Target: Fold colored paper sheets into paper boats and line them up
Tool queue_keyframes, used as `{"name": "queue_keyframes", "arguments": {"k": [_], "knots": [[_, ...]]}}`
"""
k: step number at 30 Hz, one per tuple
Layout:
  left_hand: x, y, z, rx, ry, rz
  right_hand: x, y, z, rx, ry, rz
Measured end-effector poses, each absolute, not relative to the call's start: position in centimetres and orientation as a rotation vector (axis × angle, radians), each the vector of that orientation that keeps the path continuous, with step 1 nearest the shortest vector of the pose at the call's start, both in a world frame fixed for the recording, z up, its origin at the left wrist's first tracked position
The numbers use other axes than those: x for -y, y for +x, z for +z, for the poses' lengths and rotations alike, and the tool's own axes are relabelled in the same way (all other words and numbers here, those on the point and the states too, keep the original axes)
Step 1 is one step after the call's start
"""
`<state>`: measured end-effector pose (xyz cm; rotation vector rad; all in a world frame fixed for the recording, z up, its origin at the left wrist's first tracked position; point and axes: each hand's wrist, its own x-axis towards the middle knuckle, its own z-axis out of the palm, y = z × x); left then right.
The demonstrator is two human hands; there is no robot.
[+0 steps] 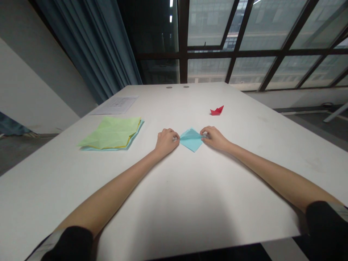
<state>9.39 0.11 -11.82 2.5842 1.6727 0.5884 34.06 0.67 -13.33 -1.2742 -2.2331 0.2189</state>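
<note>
Thin paper is pinched at both ends: the light blue folded paper diamond [191, 139] lies flat on the white bench [174, 195], about mid-width and well in from every edge. The left hand [166, 141] is at its left corner and the right hand [214, 137] at its right corner. Each grip is drawn down small, fingertips closed on a corner of the paper, the heel of each hand resting on the bench. The risk, as I judge it, lies in the thin sheet: an uneven pull on the two corners could tear a crease or skew the folds, and a slipped pinch would let the diamond slide on the smooth top. Room for moving is generous. Farther off to the right, well apart, sits a small red folded paper boat [216, 110]. To the left, also apart, lies a stack of green, yellow and blue paper sheets [112, 132], with a white printed sheet [114, 105] beyond it near the bench's left edge. Both forearms stretch across the near half, and the far edge runs below a dark-framed window [206, 21].
</note>
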Motion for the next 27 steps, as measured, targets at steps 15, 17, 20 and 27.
{"name": "queue_keyframes", "arguments": {"k": [15,17,20,27], "knots": [[0.4,10.5,-12.0,-1.634,2.667,0.555,0.7,32.9,-13.0,2.41,-1.169,0.174],[0.2,10.4,-12.2,-1.671,2.637,0.543,0.6,32.9,-13.1,2.423,-1.158,0.178],[-0.1,10.2,-12.3,-1.704,2.579,0.507,0.5,33.0,-13.2,2.428,-1.159,0.19],[0.3,10.2,-11.9,-1.63,2.581,0.638,0.5,33.0,-13.2,2.42,-1.178,0.203]]}}
